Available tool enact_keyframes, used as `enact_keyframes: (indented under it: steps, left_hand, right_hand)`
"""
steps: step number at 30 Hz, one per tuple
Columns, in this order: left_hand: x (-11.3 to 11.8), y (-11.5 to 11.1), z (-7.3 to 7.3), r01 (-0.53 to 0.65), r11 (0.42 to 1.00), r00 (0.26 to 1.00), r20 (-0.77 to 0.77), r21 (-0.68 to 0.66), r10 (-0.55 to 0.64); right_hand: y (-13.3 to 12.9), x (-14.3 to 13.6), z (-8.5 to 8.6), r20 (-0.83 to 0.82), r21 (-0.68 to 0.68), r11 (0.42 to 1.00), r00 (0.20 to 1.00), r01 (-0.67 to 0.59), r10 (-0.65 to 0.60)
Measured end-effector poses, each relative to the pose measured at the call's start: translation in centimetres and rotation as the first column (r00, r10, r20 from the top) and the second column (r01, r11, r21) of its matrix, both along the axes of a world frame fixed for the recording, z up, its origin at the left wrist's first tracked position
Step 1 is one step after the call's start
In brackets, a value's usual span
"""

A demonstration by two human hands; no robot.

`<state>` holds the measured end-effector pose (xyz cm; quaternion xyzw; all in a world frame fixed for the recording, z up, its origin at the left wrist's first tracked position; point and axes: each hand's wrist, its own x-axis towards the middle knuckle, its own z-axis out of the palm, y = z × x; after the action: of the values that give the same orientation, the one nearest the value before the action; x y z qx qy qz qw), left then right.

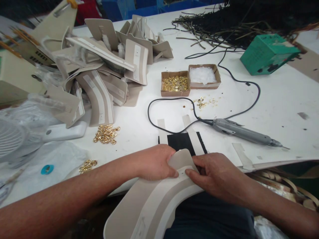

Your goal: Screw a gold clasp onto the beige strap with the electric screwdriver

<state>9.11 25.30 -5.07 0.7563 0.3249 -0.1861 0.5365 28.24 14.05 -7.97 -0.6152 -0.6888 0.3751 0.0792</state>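
Both hands, L (pixel 156 162) & R (pixel 215 174), pinching beige panel (pixel 159 199) at tabletop (pixel 274 109) front edge; open room ahead to electric screwdriver (pixel 244 132).

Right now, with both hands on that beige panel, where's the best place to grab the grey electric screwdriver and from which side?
Probably the thick grey barrel of the screwdriver, near its middle, taken from above. It lies flat on the table with the bit pointing right and the cord leaving its left end, so the right hand, which is nearer, could close over the barrel clear of both.
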Motion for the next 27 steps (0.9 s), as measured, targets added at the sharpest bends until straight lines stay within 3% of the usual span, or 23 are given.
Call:
enact_keyframes:
  steps: [4, 10, 16, 22, 27]
  left_hand:
    - [-0.8, -1.5, 0.5, -0.074, 0.995, 0.996, -0.046, -0.073, 0.071]
    - [-1.9, -2.5, 1.3, -0.124, 0.982, 0.983, -0.153, -0.144, 0.101]
    - [-0.4, 0.8, 0.5, -0.179, 0.981, 0.983, -0.057, -0.072, 0.175]
    - [0.5, 3.1, -1.6, -0.156, 0.986, 0.986, 0.05, -0.058, 0.159]
    - [1.2, 3.3, -1.7, -0.078, 0.995, 0.997, 0.009, 0.066, 0.078]
  right_hand:
    - [-1.3, -0.7, 0.1, 0.02, 0.047, 0.999, 0.999, -0.027, 0.026]
    - [-2.3, -1.5, 0.5, -0.076, -0.042, 0.997, 0.995, -0.065, 0.062]
    - [0.9, 0.4, 0.3, 0.007, 0.074, 0.993, 0.996, 0.089, -0.09]
    - [3.2, 1.2, -0.8, 0.099, 0.115, 0.991, 0.992, 0.07, -0.081]
    - [3.7, 0.8, -1.1, 0.178, 0.097, 0.994, 0.982, 0.047, -0.064]
